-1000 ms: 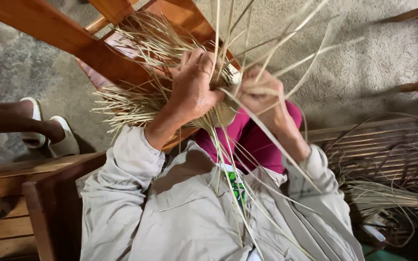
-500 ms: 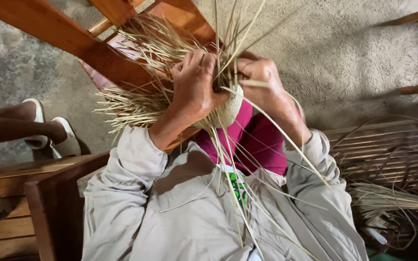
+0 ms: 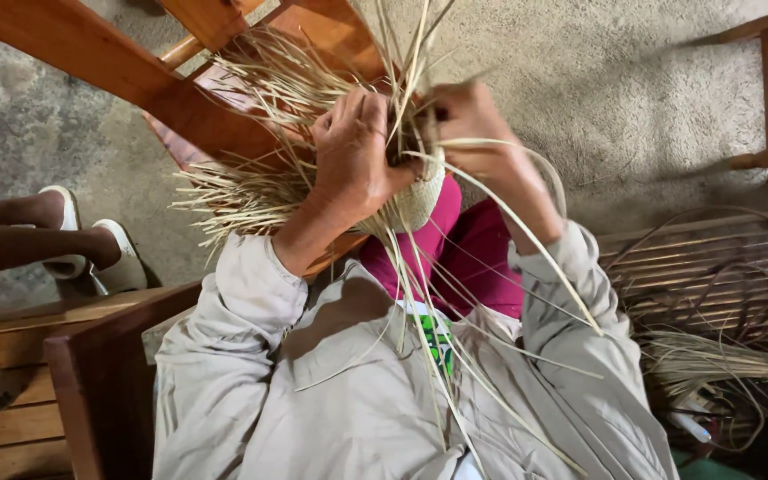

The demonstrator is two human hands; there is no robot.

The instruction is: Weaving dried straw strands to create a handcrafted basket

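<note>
A half-woven piece of pale straw [image 3: 415,200] rests over my pink-clad knee, with many loose straw strands [image 3: 260,182] fanning out to the left and upward. My left hand [image 3: 357,156] presses down on the woven part and grips strands between its fingers. My right hand [image 3: 473,120], slightly blurred, is closed on a few long strands that bend down across my beige sleeve toward my lap.
A wooden chair frame [image 3: 126,62] crosses the top left. Another person's feet in white sandals [image 3: 108,258] stand at the left. A wooden bench [image 3: 11,356] is at the lower left. Straw bundles and cane strips [image 3: 713,356] lie at the right on the grey floor.
My right hand has moved up and to the left, pulling its strands tight into a bend. The left hand has stayed pressed on the weave.
</note>
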